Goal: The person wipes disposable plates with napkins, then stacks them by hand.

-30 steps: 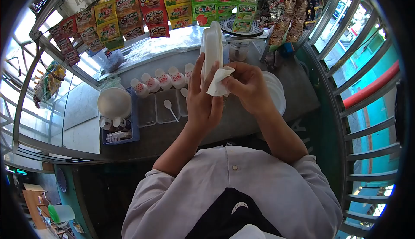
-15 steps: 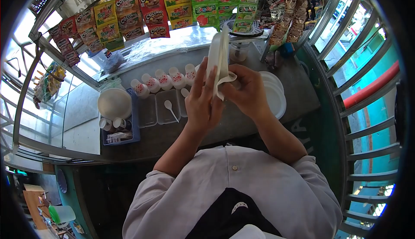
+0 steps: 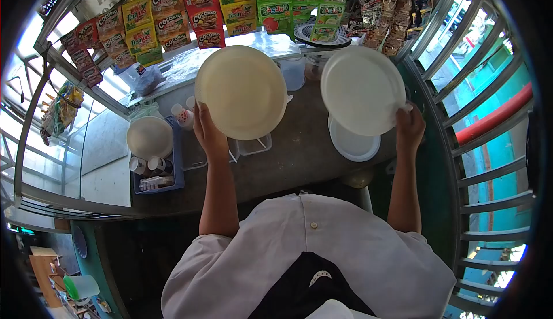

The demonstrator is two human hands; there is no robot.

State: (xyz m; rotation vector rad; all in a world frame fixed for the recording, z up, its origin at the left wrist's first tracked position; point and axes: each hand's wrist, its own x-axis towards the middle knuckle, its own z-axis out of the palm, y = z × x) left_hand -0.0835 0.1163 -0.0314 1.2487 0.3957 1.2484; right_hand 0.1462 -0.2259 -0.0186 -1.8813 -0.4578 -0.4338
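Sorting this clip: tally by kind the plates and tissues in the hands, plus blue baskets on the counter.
Plates: 2 (cream plate in the left hand, white plate in the right hand)
Tissue: 1
Basket: 1
Total: 4 visible; I cannot tell if more plates are stacked behind.

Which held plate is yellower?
The cream plate in the left hand; the white plate in the right hand lacks that yellow tint.
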